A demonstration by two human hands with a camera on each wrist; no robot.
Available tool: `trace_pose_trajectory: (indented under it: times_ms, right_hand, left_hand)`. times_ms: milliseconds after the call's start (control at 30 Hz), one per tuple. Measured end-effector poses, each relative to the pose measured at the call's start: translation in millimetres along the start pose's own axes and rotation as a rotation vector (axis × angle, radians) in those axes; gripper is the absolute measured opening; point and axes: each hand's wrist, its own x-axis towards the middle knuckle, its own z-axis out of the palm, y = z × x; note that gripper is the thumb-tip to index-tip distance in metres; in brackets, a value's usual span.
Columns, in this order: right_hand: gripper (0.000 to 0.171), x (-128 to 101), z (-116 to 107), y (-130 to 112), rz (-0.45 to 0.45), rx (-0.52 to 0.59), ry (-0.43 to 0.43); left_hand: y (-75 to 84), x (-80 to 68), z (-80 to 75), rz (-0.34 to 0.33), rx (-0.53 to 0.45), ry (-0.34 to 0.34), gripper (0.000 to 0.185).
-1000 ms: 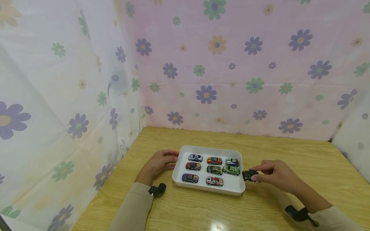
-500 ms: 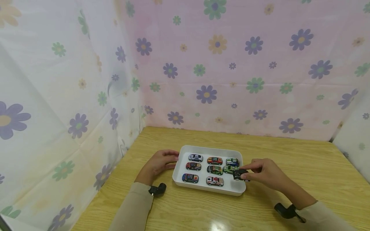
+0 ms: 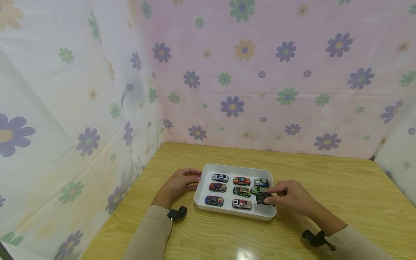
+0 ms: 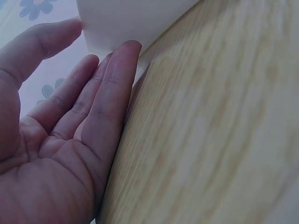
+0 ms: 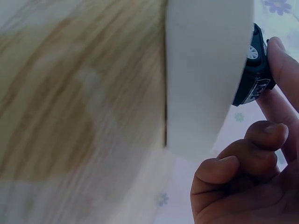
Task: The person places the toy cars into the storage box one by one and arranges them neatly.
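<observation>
My right hand [image 3: 290, 196] pinches a black toy car [image 3: 264, 200] between thumb and index finger over the right front part of a white tray [image 3: 234, 212]. In the right wrist view, the black toy car [image 5: 258, 70] shows partly behind the tray wall [image 5: 205, 70], and the other fingers are curled. My left hand [image 3: 178, 186] rests on the table at the tray's left end, its fingertips at the wall. The left wrist view has this hand [image 4: 70, 121] with fingers extended toward the tray [image 4: 126, 23]. A green toy car [image 3: 257, 190] is partly hidden behind the black one.
Several other toy cars stand in the tray, among them a white one [image 3: 220, 177], a blue one [image 3: 214, 200], an orange one [image 3: 242, 181] and a white-and-red one [image 3: 242, 204]. The wooden table [image 3: 208, 238] meets flowered cloth walls [image 3: 260, 119] at the back and left.
My right hand has carried the black toy car leftward, from outside the tray's right wall to over its inside. My left hand and the tray have stayed in place.
</observation>
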Motion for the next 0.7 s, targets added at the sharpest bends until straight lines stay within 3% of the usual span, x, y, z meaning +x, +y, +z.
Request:
trace_pose_trajectory:
  times_ms: [400,700]
  right_hand:
    - [0.033,0.9,2.4,-0.1,0.011,-0.117,-0.016]
    - [0.027,3.5,6.0,-2.2,0.033,-0.155,-0.050]
  left_hand:
    - [1.5,1.3,1.7,0.003,-0.006,0.002,0.039]
    - [1.4,0.3,1.4,-0.006,-0.004,0.011,0.042]
